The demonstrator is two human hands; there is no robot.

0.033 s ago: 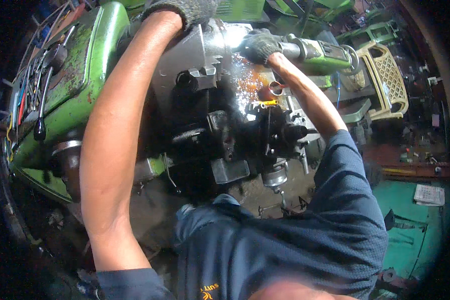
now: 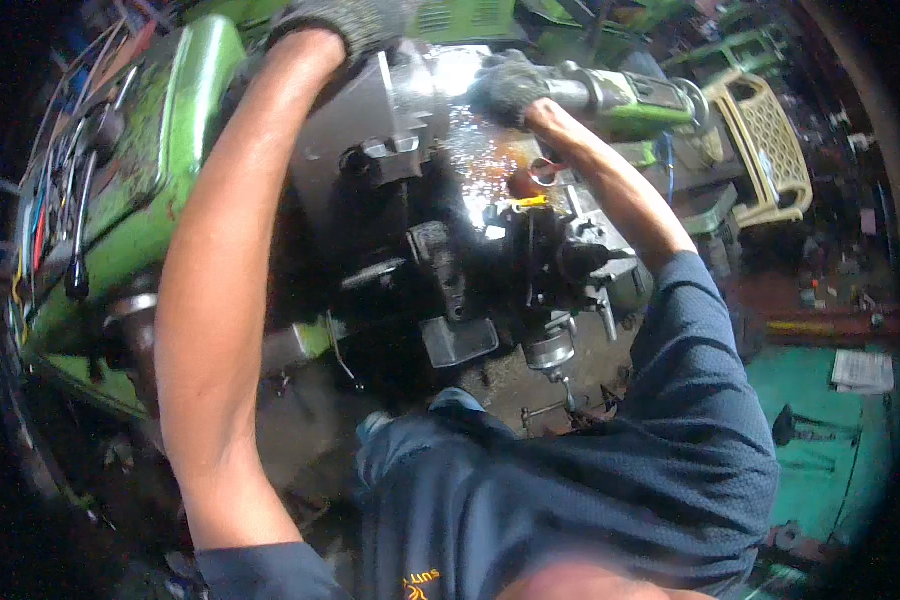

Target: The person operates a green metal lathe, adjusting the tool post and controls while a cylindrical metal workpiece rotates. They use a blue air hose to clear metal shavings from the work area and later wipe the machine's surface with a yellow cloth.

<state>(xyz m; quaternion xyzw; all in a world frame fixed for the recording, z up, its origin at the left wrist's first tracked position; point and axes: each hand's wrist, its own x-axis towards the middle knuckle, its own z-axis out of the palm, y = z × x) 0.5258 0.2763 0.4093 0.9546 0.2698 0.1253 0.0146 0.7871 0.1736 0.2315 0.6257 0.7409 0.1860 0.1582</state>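
My left hand, in a dark grey knitted glove, is at the top of the large steel chuck of a green lathe. Its fingers are hidden by the glove and the picture's edge. My right hand, gloved alike, lies between the chuck and the tailstock barrel. Blur and glare hide its fingertips, so what it touches is unclear. A stepped jaw stands out on the chuck's front. Below my right hand are wet, brownish, shiny bits, a small reddish-brown cup and a yellow piece.
The dark tool post and carriage stand nearer me, with a round metal handwheel dial below. Spanners and other hand tools lie on the headstock at left. A beige plastic chair and a teal cabinet are at right.
The whole view has shifted a little. My right hand looks slightly farther left and more blurred; both hands stay in about the same places on the lathe.
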